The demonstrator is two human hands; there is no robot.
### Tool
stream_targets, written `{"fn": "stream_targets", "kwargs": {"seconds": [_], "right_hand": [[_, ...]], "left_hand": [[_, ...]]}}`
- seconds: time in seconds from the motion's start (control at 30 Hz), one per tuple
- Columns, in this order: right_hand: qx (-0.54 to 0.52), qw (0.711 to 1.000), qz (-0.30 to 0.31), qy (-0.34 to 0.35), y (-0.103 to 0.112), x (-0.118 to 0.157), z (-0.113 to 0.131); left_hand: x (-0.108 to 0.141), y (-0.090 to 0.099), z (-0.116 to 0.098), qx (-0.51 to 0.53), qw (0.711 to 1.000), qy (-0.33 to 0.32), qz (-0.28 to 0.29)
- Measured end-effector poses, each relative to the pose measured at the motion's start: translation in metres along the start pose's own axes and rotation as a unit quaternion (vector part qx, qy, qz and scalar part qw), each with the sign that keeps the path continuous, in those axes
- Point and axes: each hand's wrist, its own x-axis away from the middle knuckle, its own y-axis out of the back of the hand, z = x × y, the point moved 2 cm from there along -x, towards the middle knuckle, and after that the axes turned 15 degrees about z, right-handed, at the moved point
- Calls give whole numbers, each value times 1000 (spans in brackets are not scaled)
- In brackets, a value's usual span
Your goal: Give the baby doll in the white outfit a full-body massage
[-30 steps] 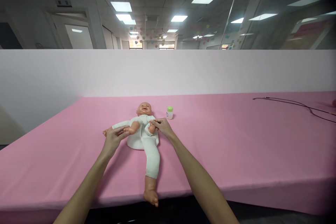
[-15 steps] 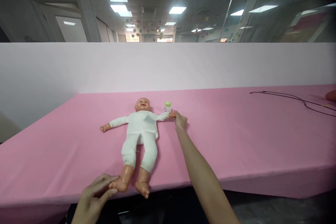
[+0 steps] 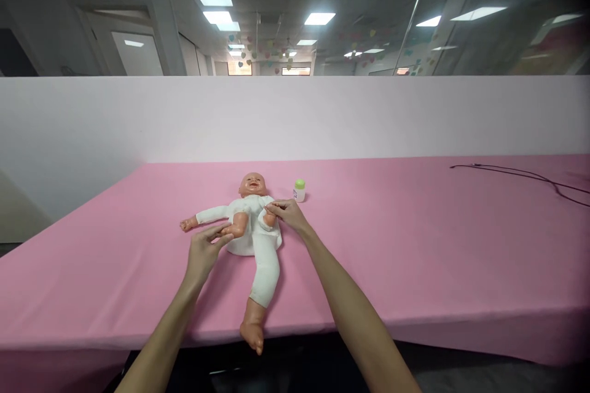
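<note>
A baby doll (image 3: 266, 258) with a white cloth body lies on its back on the pink-covered table (image 3: 391, 227), its head toward the wall. My left hand (image 3: 205, 250) grips the doll's foot on the left side of the picture, and that leg is folded up over the belly. Near the chest, my right hand (image 3: 286, 212) holds the doll's hand on the right side, with that arm bent inward. The other leg lies straight toward the table's front edge, and the other arm stretches out to the left. A small bottle (image 3: 299, 191) with a green cap stands beyond my right hand.
Thin dark cords (image 3: 520, 172) lie on the table at the far right. A low white wall (image 3: 322, 116) runs along the back, with glass above it.
My left hand has lifted the doll's foot from the front edge up to its belly. My right hand has brought the doll's hand inward to its chest, uncovering more of the bottle.
</note>
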Motion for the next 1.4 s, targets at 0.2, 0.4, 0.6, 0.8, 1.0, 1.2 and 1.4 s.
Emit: {"fn": "stream_targets", "kwargs": {"seconds": [0.2,0.4,0.6,0.8,1.0,1.2,1.4], "right_hand": [[-107,941,-321,-2,39,7,-23],[-162,853,-492,-71,71,29,-51],[-210,927,-312,5,57,14,-32],[-18,999,-24,42,4,1,9],[-141,976,-167,18,14,0,-17],[-259,822,-504,-61,63,20,-55],[-299,842,-447,-34,62,15,-47]], "left_hand": [[45,6,7,-48,999,18,-3],[146,23,28,-23,996,63,61],[127,24,12,-26,996,75,40],[24,4,-10,60,997,37,-4],[-3,-7,-1,92,995,28,6],[93,19,4,-33,997,65,13],[130,17,7,-48,988,57,136]]}}
